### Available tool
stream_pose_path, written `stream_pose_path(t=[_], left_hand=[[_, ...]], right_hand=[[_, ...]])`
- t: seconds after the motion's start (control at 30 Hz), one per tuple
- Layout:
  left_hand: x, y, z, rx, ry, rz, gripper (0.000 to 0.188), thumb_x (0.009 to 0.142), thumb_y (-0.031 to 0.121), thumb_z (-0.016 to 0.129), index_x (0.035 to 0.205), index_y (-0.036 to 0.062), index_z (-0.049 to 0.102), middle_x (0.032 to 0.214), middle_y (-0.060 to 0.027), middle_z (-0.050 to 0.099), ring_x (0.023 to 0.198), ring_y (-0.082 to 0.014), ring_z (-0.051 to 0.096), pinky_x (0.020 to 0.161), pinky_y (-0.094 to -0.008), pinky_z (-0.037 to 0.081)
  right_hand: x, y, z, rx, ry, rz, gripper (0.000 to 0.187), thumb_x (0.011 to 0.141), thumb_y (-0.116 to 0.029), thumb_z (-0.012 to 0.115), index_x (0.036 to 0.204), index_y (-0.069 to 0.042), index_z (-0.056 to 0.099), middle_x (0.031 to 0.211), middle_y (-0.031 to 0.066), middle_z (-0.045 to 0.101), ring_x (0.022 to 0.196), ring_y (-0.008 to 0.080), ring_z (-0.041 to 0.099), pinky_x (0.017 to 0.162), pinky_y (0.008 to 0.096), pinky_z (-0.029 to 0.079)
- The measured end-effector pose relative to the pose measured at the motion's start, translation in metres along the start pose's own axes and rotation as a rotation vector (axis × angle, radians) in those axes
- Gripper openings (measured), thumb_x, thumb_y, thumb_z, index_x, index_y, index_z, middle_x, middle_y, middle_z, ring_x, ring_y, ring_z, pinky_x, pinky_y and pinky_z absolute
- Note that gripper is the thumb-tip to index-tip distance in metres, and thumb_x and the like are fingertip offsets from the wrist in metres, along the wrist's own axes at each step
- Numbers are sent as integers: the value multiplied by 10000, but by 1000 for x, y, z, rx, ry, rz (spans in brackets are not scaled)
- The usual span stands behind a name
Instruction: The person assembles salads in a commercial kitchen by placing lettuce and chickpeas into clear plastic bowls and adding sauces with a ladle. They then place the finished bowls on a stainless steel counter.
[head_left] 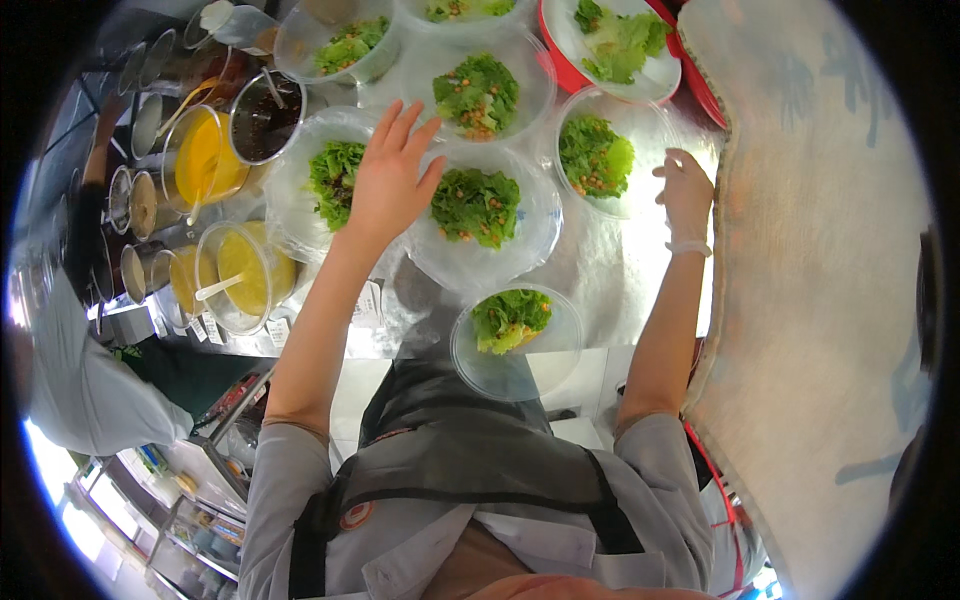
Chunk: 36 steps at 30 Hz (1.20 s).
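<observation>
My left hand point(395, 185) reaches over the metal counter with its fingers spread, between two clear plastic bowls of chopped lettuce; it holds nothing I can see. Beneath its fingers lies the left bowl's lettuce point(337, 180), and beside the thumb is the middle bowl's lettuce point(476, 207), dotted with small tan bits. On the right, my right hand point(686, 195) seems to wear a thin clear glove, with a band at the wrist. Its fingers are curled in, and what they hold, if anything, is hidden. Nearest to it stands another clear bowl of lettuce point(596, 155).
More lettuce bowls stand farther back, and one bowl point(512, 372) sits at the near counter edge. A red bowl point(562, 68) holds a white dish of lettuce. Sauce containers, one yellow point(210, 155), one dark point(268, 115), crowd the left. A pale surface point(820, 260) borders the right.
</observation>
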<state>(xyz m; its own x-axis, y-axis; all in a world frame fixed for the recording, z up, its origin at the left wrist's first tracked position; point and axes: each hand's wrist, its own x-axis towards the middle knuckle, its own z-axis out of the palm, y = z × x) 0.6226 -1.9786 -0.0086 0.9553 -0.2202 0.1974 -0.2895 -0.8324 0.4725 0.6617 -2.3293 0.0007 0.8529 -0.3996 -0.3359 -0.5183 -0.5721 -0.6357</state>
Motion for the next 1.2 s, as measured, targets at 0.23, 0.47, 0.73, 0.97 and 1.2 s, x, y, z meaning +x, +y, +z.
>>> stream_pose_path(t=[0.23, 0.47, 0.73, 0.97, 1.2], left_hand=[[-3, 14, -12, -239, 28, -113, 427, 827, 119, 645, 1238, 62, 543, 1380, -130, 441, 1328, -319, 353, 987, -378, 421], [13, 41, -30, -1146, -197, -253, 876, 751, 361, 766, 1443, 103, 294, 1477, -141, 296, 1330, -287, 325, 1040, -424, 353], [10, 6, -53, -1469, -119, -288, 1108, 714, 483, 733, 1505, 155, 29, 1507, -138, 200, 1311, -348, 326, 1050, -449, 325], [-26, -32, -99, -1737, 47, -466, 921, 788, 418, 632, 1492, 137, 109, 1445, -98, 344, 1274, -252, 428, 974, -446, 435], [-68, -59, -119, -1875, 139, -502, 924, 790, 482, 629, 1485, 135, 128, 1477, -101, 288, 1325, -280, 366, 1006, -496, 413]], right_hand=[[-42, -48, -39, -68, 45, 9, 319, 920, -167, 470, 1206, -74, 577, 1038, 76, 658, 579, 93, 517, 494, 254, 415], [-76, -108, -45, 112, 89, -203, 275, 921, -148, 482, 1154, -66, 603, 894, 70, 681, 495, 75, 467, 447, 228, 386], [-78, -173, 8, 115, -149, -377, 268, 890, -110, 512, 1132, -64, 618, 779, 49, 672, 493, 78, 471, 471, 236, 390], [-86, -230, 76, 42, -265, -666, 299, 900, -183, 532, 1130, -17, 625, 761, 31, 665, 528, 47, 470, 470, 206, 376], [-56, -282, 133, 251, -471, -612, 356, 875, -343, 589, 1015, -26, 672, 832, 45, 667, 664, 99, 539, 642, 248, 433]])
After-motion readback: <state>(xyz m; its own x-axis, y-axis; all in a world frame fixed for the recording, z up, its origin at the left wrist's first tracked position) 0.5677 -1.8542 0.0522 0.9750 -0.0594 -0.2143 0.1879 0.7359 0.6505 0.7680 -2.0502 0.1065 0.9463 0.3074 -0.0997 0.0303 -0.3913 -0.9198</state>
